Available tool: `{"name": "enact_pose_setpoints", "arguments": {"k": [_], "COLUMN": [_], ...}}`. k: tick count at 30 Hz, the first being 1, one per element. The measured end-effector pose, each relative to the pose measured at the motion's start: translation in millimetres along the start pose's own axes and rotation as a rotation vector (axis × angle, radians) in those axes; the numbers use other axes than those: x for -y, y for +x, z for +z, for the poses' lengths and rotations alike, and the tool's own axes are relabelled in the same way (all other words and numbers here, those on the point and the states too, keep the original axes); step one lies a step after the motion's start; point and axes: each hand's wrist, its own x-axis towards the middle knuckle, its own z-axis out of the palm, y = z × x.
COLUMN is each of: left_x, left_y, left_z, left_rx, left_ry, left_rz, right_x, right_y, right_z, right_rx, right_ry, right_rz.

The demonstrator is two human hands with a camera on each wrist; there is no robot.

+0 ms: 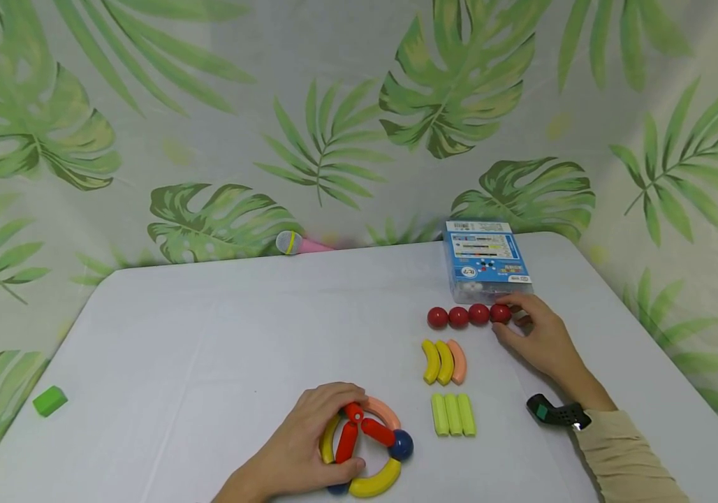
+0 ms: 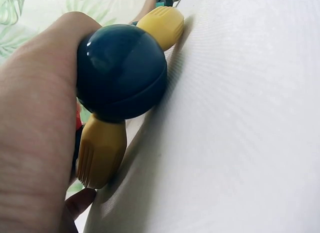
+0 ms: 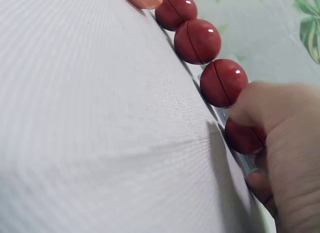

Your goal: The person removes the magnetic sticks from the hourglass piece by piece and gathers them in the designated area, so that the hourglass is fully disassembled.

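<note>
My left hand [image 1: 305,443] grips a ring-shaped build near the table's front edge. Its rim joins yellow curved rods [image 1: 376,480], a pink curved rod [image 1: 383,411] and blue balls [image 1: 402,445]; straight red rods [image 1: 378,432] rise inside it, meeting near my fingers. Close up in the left wrist view, a blue ball [image 2: 122,70] links two yellow rods [image 2: 102,152] beside the palm. At the right, my right hand [image 1: 538,342] pinches the end red ball [image 1: 500,313] between thumb and fingers. Other red balls [image 1: 458,317] line up to its left, also seen beyond the thumb in the right wrist view.
Behind the red row stands a blue-and-clear box [image 1: 487,258]. Two yellow curved rods [image 1: 431,362] and a pink one [image 1: 457,362] lie nearer, then three light green rods [image 1: 454,415]. A green block [image 1: 49,401] sits far left; a toy microphone [image 1: 299,243] lies at the back edge.
</note>
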Motion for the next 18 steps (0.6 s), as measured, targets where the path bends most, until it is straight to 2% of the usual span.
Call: {"name": "enact_pose_setpoints", "arguments": {"k": [8,18], "left_x": [0.4,-1.1], "left_y": [0.1,0.8], "left_z": [0.4,-1.1], "left_rx": [-0.019,0.004], "left_ry": [0.017,-0.019], "left_rz": [0.024,-0.017], "right_x": [5.1,3.0], "right_y": [-0.8,-1.0], "right_z": [-1.7,-0.4], "right_rx": [-0.016,-0.016], "right_ry": [0.032,0.040], "right_rz": [0.007,0.015]}}
